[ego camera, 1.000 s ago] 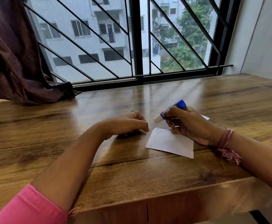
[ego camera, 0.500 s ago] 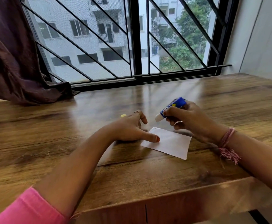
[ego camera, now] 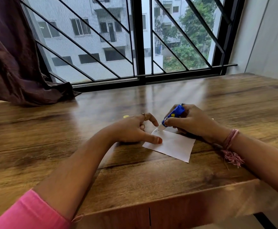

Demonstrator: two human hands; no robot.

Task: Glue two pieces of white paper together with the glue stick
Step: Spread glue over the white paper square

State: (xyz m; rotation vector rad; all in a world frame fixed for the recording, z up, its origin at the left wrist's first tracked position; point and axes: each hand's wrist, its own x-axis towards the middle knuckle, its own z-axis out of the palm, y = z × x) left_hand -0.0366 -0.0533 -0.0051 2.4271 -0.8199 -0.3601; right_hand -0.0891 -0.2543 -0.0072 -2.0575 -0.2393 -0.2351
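Wooden table (ego camera: 135, 176) by a barred window (ego camera: 135, 38), dark curtain (ego camera: 11, 63) bunched at far left. 1 sheet of white paper (ego camera: 173, 144) flat on the table, near the middle, between the 2 hands. Second sheet not made out in this view. Left hand (ego camera: 131, 129) resting on the table just left of the paper, thumb stretched out with its tip pressed on the paper's left edge, pinning it. Other fingers loosely curled and slightly spread, index arched above the paper's far corner, ring (ego camera: 144, 115) on 1 finger. Nothing gripped in that hand. Right hand (ego camera: 191, 121) closed around a blue glue stick (ego camera: 173, 115), thumb and fingers pinching the barrel. Stick tilted, top end up and away, white tip down at the paper's far left corner, touching or almost touching; contact too blurred to settle. Heel of the right hand over the paper's far right edge. Pink thread band (ego camera: 231, 141) on the right wrist, frayed ends hanging. Pink sleeve (ego camera: 27, 214) on the left arm, bottom left. Small yellow thing (ego camera: 126, 116) on the table just behind the left hand, mostly hidden, kind unclear.
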